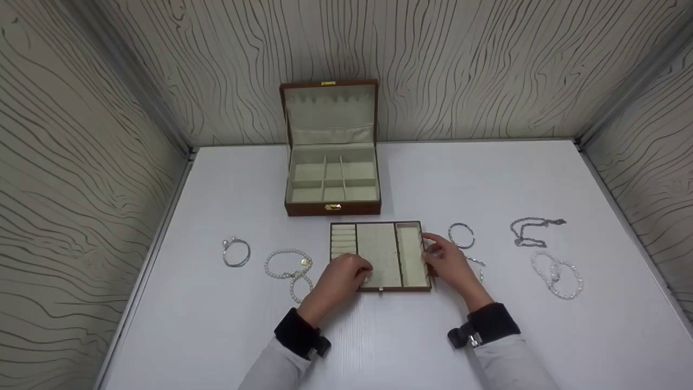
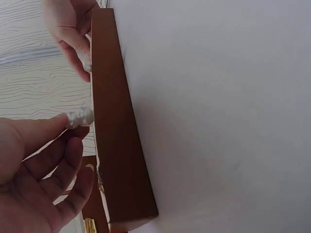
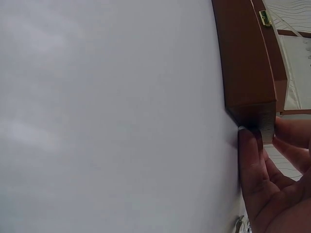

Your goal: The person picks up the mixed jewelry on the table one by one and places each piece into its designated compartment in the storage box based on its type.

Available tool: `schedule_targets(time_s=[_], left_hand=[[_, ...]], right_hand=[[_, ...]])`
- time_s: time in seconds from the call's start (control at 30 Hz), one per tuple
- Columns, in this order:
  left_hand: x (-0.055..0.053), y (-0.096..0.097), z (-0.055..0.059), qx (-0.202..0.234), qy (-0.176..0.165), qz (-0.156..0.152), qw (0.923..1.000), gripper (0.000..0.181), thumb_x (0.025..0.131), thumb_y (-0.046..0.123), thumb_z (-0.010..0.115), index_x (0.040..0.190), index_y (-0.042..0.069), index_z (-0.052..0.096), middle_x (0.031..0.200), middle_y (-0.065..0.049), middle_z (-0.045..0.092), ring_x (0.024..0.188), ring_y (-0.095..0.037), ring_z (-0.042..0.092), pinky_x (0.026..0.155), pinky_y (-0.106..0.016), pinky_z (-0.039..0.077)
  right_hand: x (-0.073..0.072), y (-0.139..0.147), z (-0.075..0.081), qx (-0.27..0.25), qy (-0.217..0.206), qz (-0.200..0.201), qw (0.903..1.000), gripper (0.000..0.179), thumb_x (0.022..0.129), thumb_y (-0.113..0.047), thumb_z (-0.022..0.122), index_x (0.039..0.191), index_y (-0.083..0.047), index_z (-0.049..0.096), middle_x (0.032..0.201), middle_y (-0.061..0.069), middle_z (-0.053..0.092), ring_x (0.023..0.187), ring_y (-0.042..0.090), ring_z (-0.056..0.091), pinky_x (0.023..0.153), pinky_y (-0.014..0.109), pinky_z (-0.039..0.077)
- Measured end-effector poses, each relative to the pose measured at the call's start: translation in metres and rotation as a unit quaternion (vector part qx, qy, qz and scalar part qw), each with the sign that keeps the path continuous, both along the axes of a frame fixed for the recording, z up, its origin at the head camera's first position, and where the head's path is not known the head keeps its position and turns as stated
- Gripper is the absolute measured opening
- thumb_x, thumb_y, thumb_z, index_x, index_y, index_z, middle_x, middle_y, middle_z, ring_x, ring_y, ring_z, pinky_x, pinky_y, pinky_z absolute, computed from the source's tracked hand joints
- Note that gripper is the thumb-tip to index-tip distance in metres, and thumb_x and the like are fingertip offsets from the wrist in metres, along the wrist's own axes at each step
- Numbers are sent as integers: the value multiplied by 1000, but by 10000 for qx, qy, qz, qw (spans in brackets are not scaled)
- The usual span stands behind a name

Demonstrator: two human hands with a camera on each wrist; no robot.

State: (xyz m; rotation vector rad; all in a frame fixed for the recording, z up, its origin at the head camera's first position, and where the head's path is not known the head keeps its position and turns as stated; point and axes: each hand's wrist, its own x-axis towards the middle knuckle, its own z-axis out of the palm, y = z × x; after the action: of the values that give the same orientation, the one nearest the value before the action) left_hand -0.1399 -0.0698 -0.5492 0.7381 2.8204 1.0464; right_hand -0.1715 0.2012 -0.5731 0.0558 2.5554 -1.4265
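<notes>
A brown jewelry tray (image 1: 377, 254) with a cream lining lies on the table. It has ring rolls at its left, a panel dotted with small holes in the middle and a long compartment at its right. My left hand (image 1: 342, 273) is over the front left part of the panel. Between thumb and fingertip it pinches a small pearl earring (image 2: 80, 118), close to the tray's front wall (image 2: 119, 131) in the left wrist view. My right hand (image 1: 449, 264) holds the tray's right side, its thumb (image 3: 250, 150) low by the tabletop and its fingers at the upper edge.
Behind the tray stands an open brown jewelry box (image 1: 333, 209) with several compartments. A bangle (image 1: 236, 253) and a pearl bracelet (image 1: 281, 251) lie left. Toward the right are another bangle (image 1: 462, 224), a silver chain (image 1: 533, 221) and a clear bead strand (image 1: 577, 281). Patterned walls (image 1: 465, 65) enclose the table.
</notes>
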Motion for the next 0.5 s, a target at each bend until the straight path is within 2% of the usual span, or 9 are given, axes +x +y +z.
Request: schedule_targets(time_s=[0.17, 0.5], left_hand=[[0, 2, -3, -166, 215, -59, 9996, 12, 87, 2, 71, 95, 10, 78, 91, 3, 72, 89, -12, 65, 81, -27, 52], [-1, 5, -2, -336, 337, -142, 9988, 12, 85, 3, 74, 92, 11, 78, 88, 4, 71, 85, -12, 64, 80, -26, 52]], right_hand=[[0, 0, 0, -20, -25, -5, 10000, 48, 95, -6, 60, 142, -7, 50, 109, 15, 58, 85, 22, 59, 65, 32, 54], [-1, 0, -1, 62, -84, -26, 9999, 48, 95, -6, 60, 142, -7, 49, 108, 14, 59, 82, 21, 59, 64, 33, 55]])
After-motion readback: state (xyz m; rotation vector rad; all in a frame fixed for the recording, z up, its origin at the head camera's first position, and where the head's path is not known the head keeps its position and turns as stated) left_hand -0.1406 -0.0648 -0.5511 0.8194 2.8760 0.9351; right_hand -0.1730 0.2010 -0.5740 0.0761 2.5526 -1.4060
